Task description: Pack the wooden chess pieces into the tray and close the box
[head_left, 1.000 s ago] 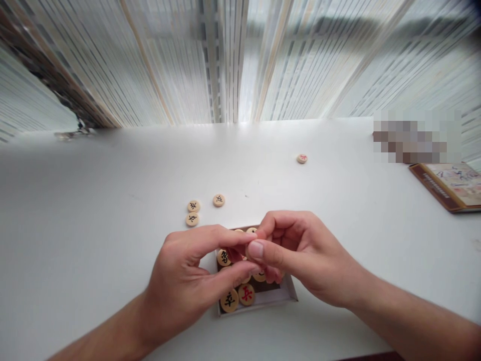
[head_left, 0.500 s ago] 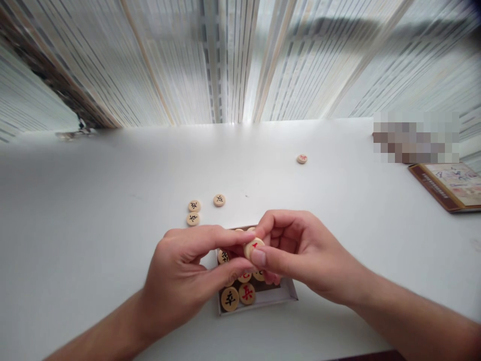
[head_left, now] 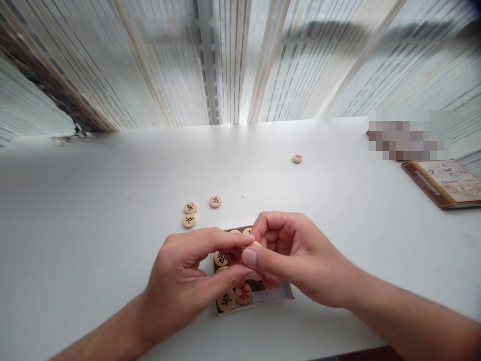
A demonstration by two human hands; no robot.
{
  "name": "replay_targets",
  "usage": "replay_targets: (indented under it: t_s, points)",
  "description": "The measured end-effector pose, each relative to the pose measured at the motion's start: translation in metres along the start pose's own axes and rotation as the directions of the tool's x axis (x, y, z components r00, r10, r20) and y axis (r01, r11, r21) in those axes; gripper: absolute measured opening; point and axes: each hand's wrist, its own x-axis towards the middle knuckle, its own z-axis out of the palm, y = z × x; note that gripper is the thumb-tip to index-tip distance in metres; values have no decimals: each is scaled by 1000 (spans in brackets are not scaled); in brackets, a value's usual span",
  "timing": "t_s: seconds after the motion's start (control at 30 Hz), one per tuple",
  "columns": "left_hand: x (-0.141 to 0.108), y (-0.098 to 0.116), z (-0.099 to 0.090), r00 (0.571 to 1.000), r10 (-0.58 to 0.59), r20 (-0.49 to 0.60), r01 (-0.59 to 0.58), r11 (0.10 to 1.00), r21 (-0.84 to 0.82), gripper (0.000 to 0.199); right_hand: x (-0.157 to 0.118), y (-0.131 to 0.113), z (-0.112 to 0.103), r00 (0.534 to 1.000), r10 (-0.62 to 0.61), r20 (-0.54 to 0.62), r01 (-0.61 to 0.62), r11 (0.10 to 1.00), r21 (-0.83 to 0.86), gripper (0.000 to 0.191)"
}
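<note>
Disc (head_left: 257, 244), pinched by right fingers (head_left: 268, 260) at lower centre, could be dropped if loosened; hold by left fingers (head_left: 221, 239) is unclear.

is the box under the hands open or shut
Open: looking down into the box, you can see round pieces lying inside.

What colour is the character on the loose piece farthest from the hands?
Red, on the pale tan piece; the head view shows it best.
</note>
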Motion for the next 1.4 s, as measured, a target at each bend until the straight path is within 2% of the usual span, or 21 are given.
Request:
replay_targets:
  t_s: [0.2, 0.33, 0.5, 0.6, 0.77, 0.97, 1.07, 1.13, 1.27, 1.4]
  points:
    - [-1, -2, 0, 1000, -19, -7, 19, 999, -45, 30, -1, 1, -2, 999, -31, 37, 31, 1000, 5, 34]
    - [-2, 0, -1, 999, -25, -20, 24, 998, -50, 31, 0, 0, -3, 999, -29, 41, 29, 999, 18, 34]
    - [-1, 4, -1, 1000, -22, 22, 23, 999, -34, 23, 0, 1, -4, 999, -15, 32, 15, 1000, 14, 37]
    - [-1, 5, 0, 999, -33, 41, 36, 996, -78, 25, -1, 1, -3, 999, -27, 29, 26, 999, 21, 34]
    - [-2, 3, 3, 996, -85, -15, 83, 987, -137, 31, -2, -1, -3, 997, -58, 48, 56, 997, 46, 29]
    - [2, 6, 3, 987, -140, -75, 130, 984, -124, 24, -1, -1, 0, 997, -83, 4, 82, 996, 40, 25]
    - [4, 7, 3, 982, -148, -113, 136, 985, -111, 21, -2, 0, 1, 988, -157, -7, 157, 987, -18, 21]
    - [4, 7, 3, 979, -161, -125, 147, 983, -109, 19, -3, 2, 0, 968, -248, -29, 243, 962, -124, 22]
    - [2, 5, 3, 974, -163, -157, 152, 985, -83, 17, -2, 7, -5, 909, -415, -19, 380, 848, -369, 24]
    - [0, 2, 1, 979, -87, -184, 85, 996, -20, 24, 0, 10, -8, 843, -537, 20, 477, 730, -489, 17]
